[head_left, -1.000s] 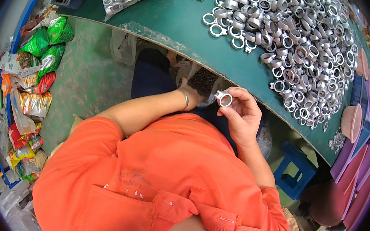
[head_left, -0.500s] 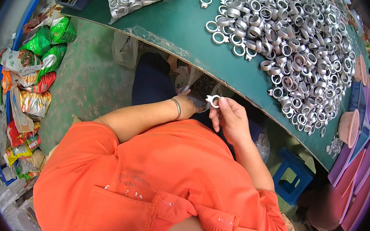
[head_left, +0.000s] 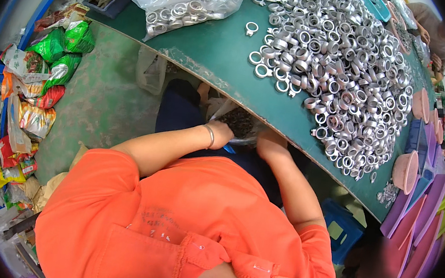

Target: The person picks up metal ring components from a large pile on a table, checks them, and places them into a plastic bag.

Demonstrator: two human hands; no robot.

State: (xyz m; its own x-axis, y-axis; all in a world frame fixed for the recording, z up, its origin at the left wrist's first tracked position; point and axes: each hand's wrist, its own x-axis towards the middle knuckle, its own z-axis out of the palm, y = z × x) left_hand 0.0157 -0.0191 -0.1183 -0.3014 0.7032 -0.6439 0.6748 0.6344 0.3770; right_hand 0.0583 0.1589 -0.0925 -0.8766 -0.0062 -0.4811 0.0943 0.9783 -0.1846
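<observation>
My left hand (head_left: 220, 135), with a bracelet at the wrist, is closed on the near edge of a clear plastic bag (head_left: 244, 140) in my lap. Small dark pieces (head_left: 239, 121) lie inside the bag. On the other side of the bag, my right hand (head_left: 272, 145) reaches beneath the table edge, its fingers hidden. No ring shows in it. A large heap of silver metal ring clamps (head_left: 346, 76) covers much of the green table (head_left: 215, 47) above my hands. One ring clamp (head_left: 251, 28) lies apart, left of the heap.
A clear bag of ring clamps (head_left: 183, 14) sits at the table's left. Pink baskets (head_left: 404, 171) and purple bins (head_left: 398, 216) line the right. A blue stool (head_left: 339, 230) stands below the table. Colourful packages (head_left: 45, 90) are stacked at left. Another person's hand (head_left: 436, 62) is at far right.
My right hand has gone down from chest height to beneath the table edge; the ring clamp it held is out of sight. My view has shifted, showing more of the table's far side.
</observation>
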